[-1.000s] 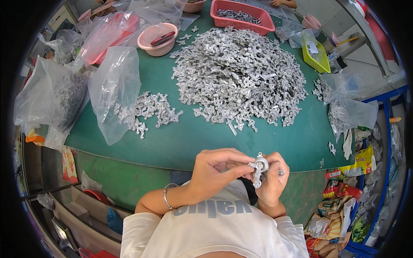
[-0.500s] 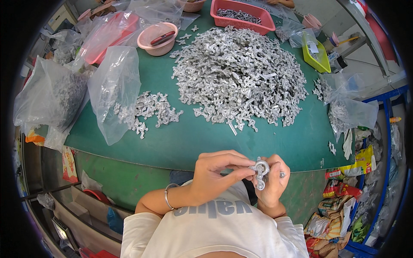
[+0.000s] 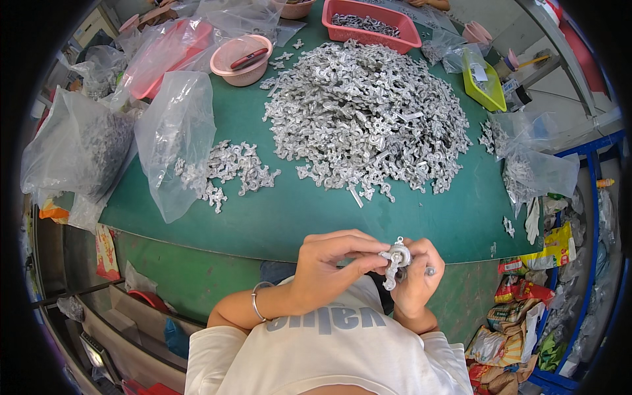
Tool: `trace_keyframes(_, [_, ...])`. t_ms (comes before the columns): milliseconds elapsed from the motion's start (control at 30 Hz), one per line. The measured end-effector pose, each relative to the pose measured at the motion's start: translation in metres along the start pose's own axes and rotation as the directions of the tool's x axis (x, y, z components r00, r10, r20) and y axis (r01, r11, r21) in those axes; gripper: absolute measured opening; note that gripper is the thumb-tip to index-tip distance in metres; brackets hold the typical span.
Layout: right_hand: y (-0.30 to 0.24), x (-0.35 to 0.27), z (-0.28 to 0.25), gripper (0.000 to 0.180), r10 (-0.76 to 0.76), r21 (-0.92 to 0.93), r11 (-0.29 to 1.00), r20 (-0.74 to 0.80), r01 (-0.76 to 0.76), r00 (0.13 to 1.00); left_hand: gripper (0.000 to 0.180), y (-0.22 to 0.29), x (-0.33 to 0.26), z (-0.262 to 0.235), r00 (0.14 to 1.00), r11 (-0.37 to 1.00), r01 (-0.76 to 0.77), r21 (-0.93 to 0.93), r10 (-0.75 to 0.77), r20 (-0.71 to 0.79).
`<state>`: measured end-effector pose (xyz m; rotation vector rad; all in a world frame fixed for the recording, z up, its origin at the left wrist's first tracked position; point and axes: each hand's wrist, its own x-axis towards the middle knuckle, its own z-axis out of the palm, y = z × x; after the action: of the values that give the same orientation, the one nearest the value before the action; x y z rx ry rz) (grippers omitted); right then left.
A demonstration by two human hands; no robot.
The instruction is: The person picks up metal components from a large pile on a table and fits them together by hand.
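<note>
Head view: a small silvery cast-metal part [image 3: 395,258] is pinched at chest height between closed left hand [image 3: 331,262] and right hand [image 3: 416,276], seemingly being trimmed, so steady turning is called for.

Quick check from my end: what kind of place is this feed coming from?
Probably a small workshop bench for sorting or assembling parts: a big heap of small silvery metal castings covers the green table, clear plastic bags of castings sit alongside, and both hands hold one silvery casting.
</note>
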<state>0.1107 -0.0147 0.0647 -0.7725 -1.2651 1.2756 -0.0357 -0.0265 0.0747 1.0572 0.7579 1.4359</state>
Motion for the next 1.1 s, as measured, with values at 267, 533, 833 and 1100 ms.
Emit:
trace_keyframes(267, [0.001,0.011,0.002,0.014,0.101,-0.094,0.990,-0.031,-0.104,0.994,0.019,-0.015,0.004,-0.013,0.872,0.801,0.489,-0.346,-0.447,0.198])
trace_keyframes(533, [0.019,0.021,-0.001,0.023,0.149,0.166,0.978,-0.107,-0.131,0.983,0.028,-0.038,0.008,-0.013,0.741,0.523,0.670,-0.527,-0.512,0.434])
trace_keyframes(833, [0.058,0.045,-0.041,0.023,0.650,0.843,0.464,-0.115,-0.272,0.751,0.023,-0.100,0.007,-0.046,0.875,0.866,0.453,-0.211,-0.477,-0.078])
trace_keyframes(1100, [0.106,0.046,-0.062,0.022,0.267,-0.610,0.727,-0.170,-0.314,0.948,0.019,-0.115,0.005,-0.057,0.873,0.892,0.451,-0.029,-0.448,-0.195])
